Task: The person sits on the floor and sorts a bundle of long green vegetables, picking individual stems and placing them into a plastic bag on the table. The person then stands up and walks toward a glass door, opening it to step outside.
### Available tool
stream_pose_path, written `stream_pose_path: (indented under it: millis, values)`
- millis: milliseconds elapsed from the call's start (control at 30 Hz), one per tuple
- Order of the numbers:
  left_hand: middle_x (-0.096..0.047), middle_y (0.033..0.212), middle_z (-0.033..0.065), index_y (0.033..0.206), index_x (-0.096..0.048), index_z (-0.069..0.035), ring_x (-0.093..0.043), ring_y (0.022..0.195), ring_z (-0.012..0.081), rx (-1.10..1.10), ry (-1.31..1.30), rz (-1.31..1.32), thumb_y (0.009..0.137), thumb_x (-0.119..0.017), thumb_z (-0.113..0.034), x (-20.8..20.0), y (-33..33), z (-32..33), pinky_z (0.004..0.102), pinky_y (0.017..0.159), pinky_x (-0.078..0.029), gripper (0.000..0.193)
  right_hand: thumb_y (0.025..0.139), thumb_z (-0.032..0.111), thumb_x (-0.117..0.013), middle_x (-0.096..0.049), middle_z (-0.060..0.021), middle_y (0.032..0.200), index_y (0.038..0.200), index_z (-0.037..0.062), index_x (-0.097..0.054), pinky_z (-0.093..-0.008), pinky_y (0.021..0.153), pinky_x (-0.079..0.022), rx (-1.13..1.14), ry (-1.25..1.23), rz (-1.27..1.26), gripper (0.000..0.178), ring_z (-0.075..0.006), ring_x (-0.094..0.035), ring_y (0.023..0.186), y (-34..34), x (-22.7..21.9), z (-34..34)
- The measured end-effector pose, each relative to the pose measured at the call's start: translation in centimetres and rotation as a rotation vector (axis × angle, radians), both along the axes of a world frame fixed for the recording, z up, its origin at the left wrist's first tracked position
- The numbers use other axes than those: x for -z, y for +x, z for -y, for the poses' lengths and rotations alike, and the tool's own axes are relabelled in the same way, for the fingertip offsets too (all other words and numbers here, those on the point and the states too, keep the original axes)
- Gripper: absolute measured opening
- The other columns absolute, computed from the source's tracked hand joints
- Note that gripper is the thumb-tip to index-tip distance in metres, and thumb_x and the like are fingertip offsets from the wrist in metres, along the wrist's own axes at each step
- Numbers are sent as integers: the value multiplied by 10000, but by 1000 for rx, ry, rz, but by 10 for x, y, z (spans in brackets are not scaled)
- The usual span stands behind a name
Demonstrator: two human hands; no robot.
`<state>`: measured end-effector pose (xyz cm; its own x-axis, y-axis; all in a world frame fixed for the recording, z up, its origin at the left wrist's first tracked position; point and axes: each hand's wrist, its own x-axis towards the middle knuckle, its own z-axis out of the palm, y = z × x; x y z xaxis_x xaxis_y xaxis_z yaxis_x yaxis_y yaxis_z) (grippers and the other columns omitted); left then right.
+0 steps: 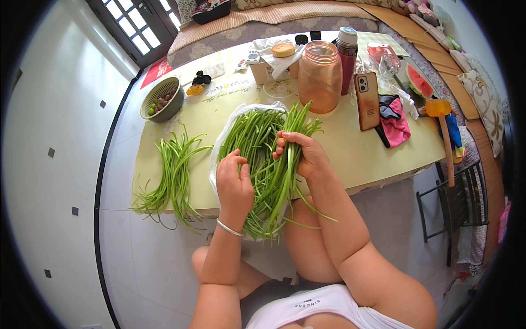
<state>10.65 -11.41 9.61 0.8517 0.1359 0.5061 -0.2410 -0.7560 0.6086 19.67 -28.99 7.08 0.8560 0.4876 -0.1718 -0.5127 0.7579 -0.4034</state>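
Observation:
A large heap of long green vegetable stems [249,137] lies in a white plastic bag [217,159] at the table's near edge, its lower ends hanging over my lap. My right hand [307,153] is closed around a bunch of these stems at the heap's right side, thumb on top. Against the left side of the heap is my left hand [234,183], a bangle on its wrist. Its fingers are loosely bent and apart from the thumb, with no stem visible in them. A smaller pile of green stems [174,178] rests on the table to the left.
At the far left stands a basket [179,103] of grapes, near a black hair claw [201,77]. Behind the heap are a tissue box [263,74], an orange-pink jar [319,82] and a dark red flask [347,60]. Rightward are a phone [367,104], pink cloth [397,123] and watermelon [419,82].

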Motion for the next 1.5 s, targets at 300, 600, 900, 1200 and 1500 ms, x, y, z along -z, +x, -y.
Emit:
stream_pose_path:
  millis: [300, 600, 900, 1200, 1500]
  values:
    - [-565, 1217, 195, 1069, -640, 24, -496, 1150, 365, -117, 259, -155, 835, -642, -130, 23, 8, -12, 447, 987, -389, 281, 837, 102, -659, -623, -99, 760, 1018, -30, -576, -366, 652, -534, -41, -68, -9, 239, -210, -604, 652, -4, -10, 1]
    - [-569, 1175, 184, 1089, -623, 78, -513, 1123, 343, -28, 23, -91, 800, -646, -67, 6, 1, -9, 408, 990, -399, 324, 858, 84, -624, -666, -184, 1019, 1014, -1, -594, -401, 760, -569, -54, -93, 16, 180, -252, -670, 819, -3, -5, 2]
    - [-534, 1214, 197, 1142, -593, 93, -525, 1119, 329, 148, -19, -25, 791, -615, -5, -14, -18, 17, 383, 992, -408, 364, 856, 69, -628, -623, -214, 1157, 1133, -29, -568, -402, 807, -569, -36, -63, 31, 300, -307, -647, 1007, -3, -4, -2]
    - [-604, 1121, 181, 1090, -623, 64, -597, 1031, 308, 272, 31, -52, 780, -663, -11, -15, -21, 25, 377, 916, -466, 322, 837, 49, -653, -667, -162, 1042, 1113, -7, -599, -346, 759, -543, 32, -49, 74, 286, -220, -647, 856, -4, -4, -4]
    - [-615, 1123, 152, 1145, -593, -5, -585, 1080, 253, 28, -172, -44, 804, -645, -31, -11, -17, 16, 349, 875, -472, 346, 813, 46, -680, -692, -144, 892, 1027, 10, -615, -344, 682, -559, 21, -97, 81, 226, -206, -659, 736, -9, -14, -3]
